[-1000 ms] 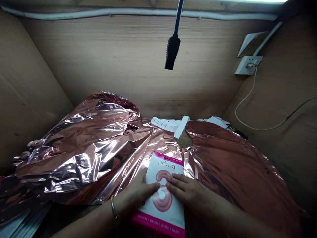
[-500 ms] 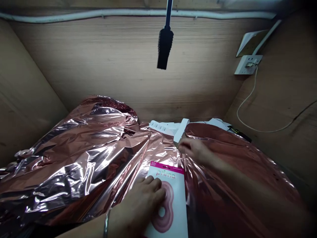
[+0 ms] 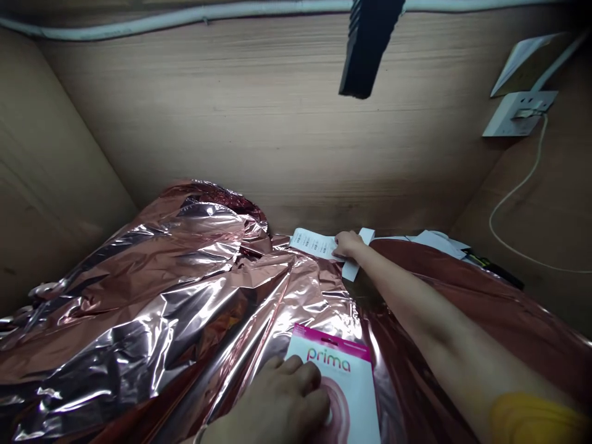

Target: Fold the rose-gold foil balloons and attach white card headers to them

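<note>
A flat white packet [image 3: 357, 394] lies low in the middle, with a magenta top edge, the word "prima" and a pink figure 8. My left hand [image 3: 291, 394] lies over its left side, fingers curled and closed against it; the fingertips are hidden. Farther off, my right hand [image 3: 349, 245] reaches to the back wall and closes its fingers on the right end of a white label strip [image 3: 314, 242] printed with small black codes. Beneath both hands spread shiny rose-pink foil sheets [image 3: 185, 271], crumpled in heaps.
A blank white strip [image 3: 351, 270] stands by my right wrist. Papers [image 3: 437, 242] and a dark object [image 3: 497, 271] lie at the back right. A black connector [image 3: 367, 55] hangs from above. The wall socket [image 3: 520, 114] has a white cable trailing down.
My right hand has moved from the foil below the blank strip, back and left onto the printed label strip. My left hand stays on the packet. The view has shifted slightly.
</note>
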{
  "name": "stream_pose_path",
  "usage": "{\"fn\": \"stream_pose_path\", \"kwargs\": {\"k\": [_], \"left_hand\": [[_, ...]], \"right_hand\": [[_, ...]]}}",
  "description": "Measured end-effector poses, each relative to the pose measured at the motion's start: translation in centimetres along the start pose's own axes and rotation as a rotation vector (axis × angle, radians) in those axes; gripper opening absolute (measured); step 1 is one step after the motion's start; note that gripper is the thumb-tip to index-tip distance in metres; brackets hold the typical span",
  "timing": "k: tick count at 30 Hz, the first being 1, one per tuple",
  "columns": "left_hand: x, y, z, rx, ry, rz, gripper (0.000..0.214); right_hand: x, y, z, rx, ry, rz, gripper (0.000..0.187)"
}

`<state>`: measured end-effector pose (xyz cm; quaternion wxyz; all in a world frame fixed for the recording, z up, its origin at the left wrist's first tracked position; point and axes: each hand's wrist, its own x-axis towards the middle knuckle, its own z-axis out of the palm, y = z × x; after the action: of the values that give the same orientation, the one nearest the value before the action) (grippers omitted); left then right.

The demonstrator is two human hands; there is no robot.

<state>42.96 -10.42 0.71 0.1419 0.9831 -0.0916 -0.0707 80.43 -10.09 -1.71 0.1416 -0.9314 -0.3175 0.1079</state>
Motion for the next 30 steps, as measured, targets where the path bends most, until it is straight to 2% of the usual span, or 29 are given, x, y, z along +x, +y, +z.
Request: {"fn": "stream_pose_path", "kwargs": {"k": [3,5,8,10,13,17,21,24,27,30], "left_hand": [[0.9,-0.5,-1.8,-0.278,0.082,-0.077,0.013],[2.9,-1.8,-3.2,-0.683,0.255,-0.215,0.020],[7.6,-5.1,-5.0,-1.406,0.529,-0.479,0.023],[11.3,-7.3,-5.5,-1.541,0.571,-0.552,0.034],[15.8,-9.6,-5.3,-1.595,0.609,-0.603,0.040],[19.3,-10.9,-3.9,-1.591,0.665,-0.634,0.021],[20.4,-11.6,-2.8,-1.515,0.702,-0.648,0.020],[20.4,-12.2,-2.4,-1.448,0.709,-0.630,0.019],[20.3,-12.7,-2.2,-1.362,0.731,-0.636,0.018],[20.2,-13.3,-1.9,-1.262,0.747,-0.651,0.018]], "right_hand": [[0.0,-0.5,-1.3,0.120,0.031,-0.051,0.022],[-0.4,-0.8,-2.4,0.242,0.044,-0.074,0.020],[-1.4,-1.3,-3.2,0.466,0.042,-0.087,0.021],[-2.5,-1.5,-2.9,0.604,0.034,-0.089,0.022],[-4.1,-1.5,-1.4,0.748,0.017,-0.094,0.021],[-5.1,-1.0,0.4,0.841,-0.020,-0.083,0.027],[-4.2,-0.4,0.8,0.812,-0.018,-0.046,0.025],[-3.4,0.1,0.9,0.730,0.038,-0.054,0.026],[-3.2,0.4,0.8,0.629,0.172,-0.107,0.023],[-4.0,0.1,0.3,0.549,0.367,-0.260,0.003]]}}
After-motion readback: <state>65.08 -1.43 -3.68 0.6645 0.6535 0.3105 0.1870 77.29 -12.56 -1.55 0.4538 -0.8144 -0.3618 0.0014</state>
